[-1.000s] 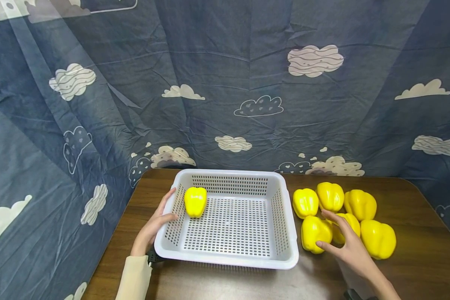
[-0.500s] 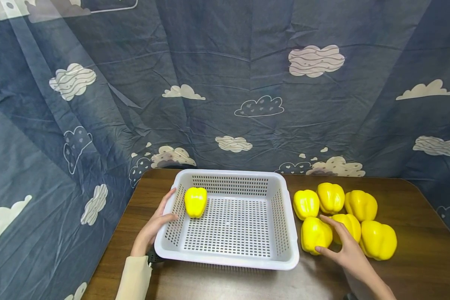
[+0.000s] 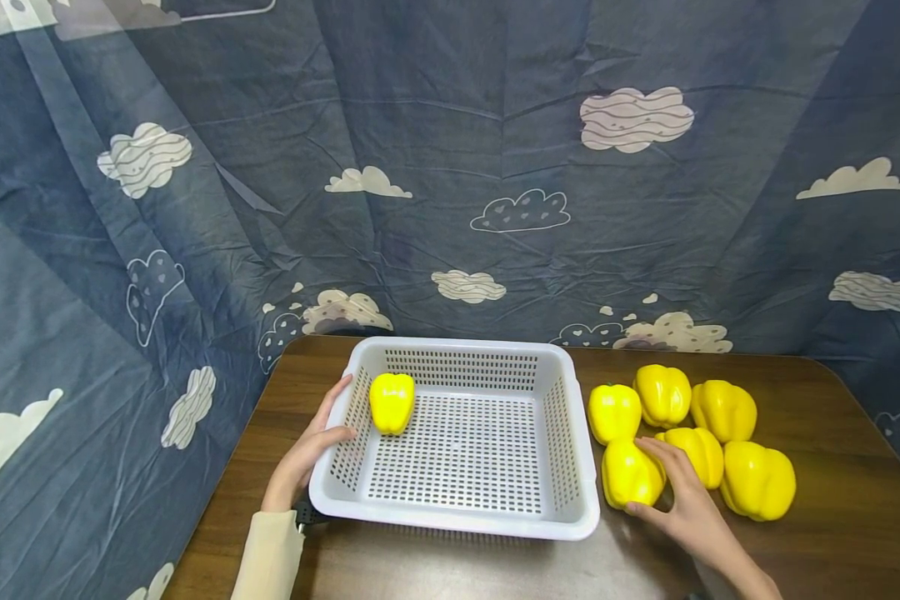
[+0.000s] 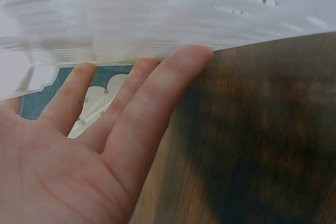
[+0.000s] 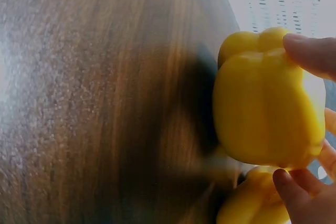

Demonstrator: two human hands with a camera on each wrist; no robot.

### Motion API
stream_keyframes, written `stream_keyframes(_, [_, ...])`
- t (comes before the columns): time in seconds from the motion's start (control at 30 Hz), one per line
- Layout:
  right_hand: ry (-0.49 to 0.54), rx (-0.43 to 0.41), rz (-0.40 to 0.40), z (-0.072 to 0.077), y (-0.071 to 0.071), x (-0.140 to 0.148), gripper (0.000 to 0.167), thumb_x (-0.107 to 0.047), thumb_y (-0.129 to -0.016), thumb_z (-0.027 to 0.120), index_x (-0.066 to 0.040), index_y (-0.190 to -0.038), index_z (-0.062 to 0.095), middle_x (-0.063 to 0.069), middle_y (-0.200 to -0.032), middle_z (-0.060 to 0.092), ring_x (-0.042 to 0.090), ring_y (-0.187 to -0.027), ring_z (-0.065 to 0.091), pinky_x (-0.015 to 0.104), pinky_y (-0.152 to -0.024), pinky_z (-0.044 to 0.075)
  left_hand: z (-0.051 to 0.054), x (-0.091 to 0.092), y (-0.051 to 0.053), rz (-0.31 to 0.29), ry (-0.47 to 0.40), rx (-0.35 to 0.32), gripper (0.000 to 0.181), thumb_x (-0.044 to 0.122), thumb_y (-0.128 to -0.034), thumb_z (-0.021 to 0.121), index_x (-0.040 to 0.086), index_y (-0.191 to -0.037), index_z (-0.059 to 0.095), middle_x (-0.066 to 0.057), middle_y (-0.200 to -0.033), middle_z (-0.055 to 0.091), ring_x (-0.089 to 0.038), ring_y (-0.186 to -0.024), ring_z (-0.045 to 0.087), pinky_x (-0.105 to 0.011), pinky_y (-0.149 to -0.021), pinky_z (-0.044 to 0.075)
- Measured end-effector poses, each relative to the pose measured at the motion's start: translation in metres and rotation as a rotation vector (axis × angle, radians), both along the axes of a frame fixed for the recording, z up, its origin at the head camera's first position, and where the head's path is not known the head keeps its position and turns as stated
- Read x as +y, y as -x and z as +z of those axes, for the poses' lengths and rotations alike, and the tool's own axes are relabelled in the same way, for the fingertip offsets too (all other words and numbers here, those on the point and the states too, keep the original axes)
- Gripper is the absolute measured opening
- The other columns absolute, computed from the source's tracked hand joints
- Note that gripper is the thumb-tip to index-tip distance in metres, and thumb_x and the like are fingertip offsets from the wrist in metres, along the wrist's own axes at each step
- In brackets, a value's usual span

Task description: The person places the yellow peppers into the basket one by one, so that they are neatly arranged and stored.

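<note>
A white perforated basket (image 3: pixel 450 525) stands on the table with one yellow bell pepper (image 3: pixel 392 403) inside at its left. My left hand (image 3: pixel 307 454) grips the basket's left side, thumb over the rim and fingers along the outside; the left wrist view shows fingertips (image 4: pixel 197 55) against the wall. Right of the basket, my right hand (image 3: pixel 686 508) has thumb and fingers around the nearest yellow bell pepper (image 3: pixel 630 473). In the right wrist view the thumb touches one end of this pepper (image 5: pixel 268 103) and fingertips touch the opposite end.
Several more yellow bell peppers (image 3: pixel 757 481) lie close together behind and to the right of the held one. The brown wooden table (image 3: pixel 832 550) reaches back to a dark blue cloud-patterned curtain (image 3: pixel 525 283).
My right hand has moved slightly left and down and closed round the near pepper. The pepper behind that one has shifted slightly. My left hand has stayed on the basket.
</note>
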State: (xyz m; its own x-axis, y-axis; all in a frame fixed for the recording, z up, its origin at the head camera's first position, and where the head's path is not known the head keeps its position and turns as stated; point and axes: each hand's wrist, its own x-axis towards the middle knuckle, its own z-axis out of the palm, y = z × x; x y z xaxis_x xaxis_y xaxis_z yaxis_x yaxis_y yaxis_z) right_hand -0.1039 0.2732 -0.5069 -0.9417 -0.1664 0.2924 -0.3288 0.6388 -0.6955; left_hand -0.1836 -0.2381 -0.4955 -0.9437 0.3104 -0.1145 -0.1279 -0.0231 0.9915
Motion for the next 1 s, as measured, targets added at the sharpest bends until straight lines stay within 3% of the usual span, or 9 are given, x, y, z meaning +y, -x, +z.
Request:
stream_keyframes(0.17, [0.005,-0.001,0.005,-0.002,0.0,-0.001,0.086,-0.005,-0.062,0.086,0.0,-0.136,0.043,0.028,-0.135,0.034,0.052,-0.121,0.029,0.074,-0.088,0.023,0.001,0.0,0.0,-0.001,-0.008,-0.004,0.085,-0.003,-0.0856,0.046,0.033,-0.153,0.01,-0.012,-0.157,0.004,-0.05,-0.129,0.028,-0.058,-0.087,0.04])
stream_keyframes(0.47, [-0.032,-0.019,-0.048,0.0,0.0,-0.001,0.088,-0.015,-0.062,0.089,-0.005,-0.137,0.045,0.025,-0.135,0.038,0.051,-0.123,0.032,0.073,-0.086,0.027,0.001,0.001,0.0,0.001,-0.012,-0.005,0.085,-0.003,-0.0853,0.046,0.032,-0.153,0.009,-0.012,-0.157,0.004,-0.05,-0.128,0.029,-0.056,-0.087,0.041])
stream_keyframes(0.6, [-0.022,-0.012,-0.053,0.005,-0.001,-0.001,0.087,-0.016,-0.062,0.089,-0.007,-0.137,0.046,0.022,-0.134,0.04,0.044,-0.12,0.036,0.07,-0.086,0.029,0.001,0.0,0.0,0.004,-0.011,-0.008,0.085,-0.003,-0.0851,0.046,0.033,-0.153,0.01,-0.012,-0.157,0.004,-0.05,-0.128,0.029,-0.055,-0.087,0.041])
stream_keyframes(0.83, [-0.006,-0.039,-0.063,0.016,0.0,0.001,0.088,-0.018,-0.065,0.088,-0.013,-0.14,0.044,0.014,-0.135,0.04,0.015,-0.122,0.032,0.065,-0.09,0.029,0.001,0.0,0.0,0.003,-0.008,-0.008,0.085,-0.003,-0.085,0.046,0.033,-0.153,0.01,-0.012,-0.157,0.005,-0.05,-0.127,0.029,-0.056,-0.085,0.042])
stream_keyframes(1.0, [-0.002,-0.031,-0.062,0.027,0.004,0.002,0.087,-0.017,-0.066,0.087,-0.012,-0.141,0.043,0.015,-0.136,0.039,0.023,-0.12,0.033,0.064,-0.089,0.029,0.001,0.0,0.0,0.0,-0.008,-0.01,0.085,-0.003,-0.0851,0.046,0.033,-0.153,0.01,-0.012,-0.157,0.004,-0.051,-0.127,0.029,-0.056,-0.085,0.042])
